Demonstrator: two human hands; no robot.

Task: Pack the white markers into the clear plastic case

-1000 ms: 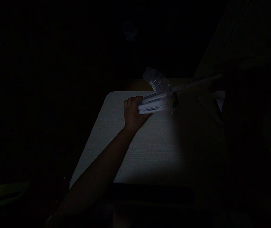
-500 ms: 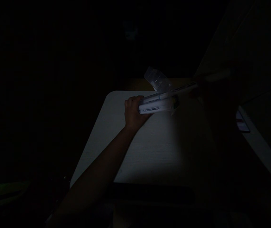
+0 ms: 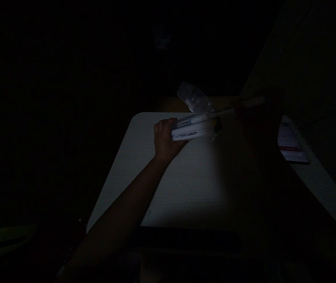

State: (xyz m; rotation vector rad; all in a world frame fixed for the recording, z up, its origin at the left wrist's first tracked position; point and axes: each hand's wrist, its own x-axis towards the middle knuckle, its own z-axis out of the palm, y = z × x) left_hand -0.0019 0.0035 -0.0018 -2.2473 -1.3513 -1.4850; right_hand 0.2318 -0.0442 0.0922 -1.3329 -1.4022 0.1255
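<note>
My left hand (image 3: 165, 138) is wrapped round the closed end of a clear plastic pouch (image 3: 207, 122) lying tilted above the table. Several white pens (image 3: 190, 130) lie side by side inside it, and a transparent flap (image 3: 194, 97) sticks up from its far side. Darkness covers most of my right hand (image 3: 249, 114), right of the pouch's open end. Its fingers appear closed on a slim pen (image 3: 223, 110), whose left end reaches the pouch opening; whether the tip is inside, I cannot tell.
A pale wood-grain table (image 3: 126, 165) lies under my hands, its right part in deep shadow. On the right, a phone with a lit screen (image 3: 291, 143) lies near the table edge. Something green (image 3: 9, 239) shows at the lower left.
My right hand has moved left with the pen, toward the pouch opening, uncovering more of the phone. My left hand and the pouch have barely moved.
</note>
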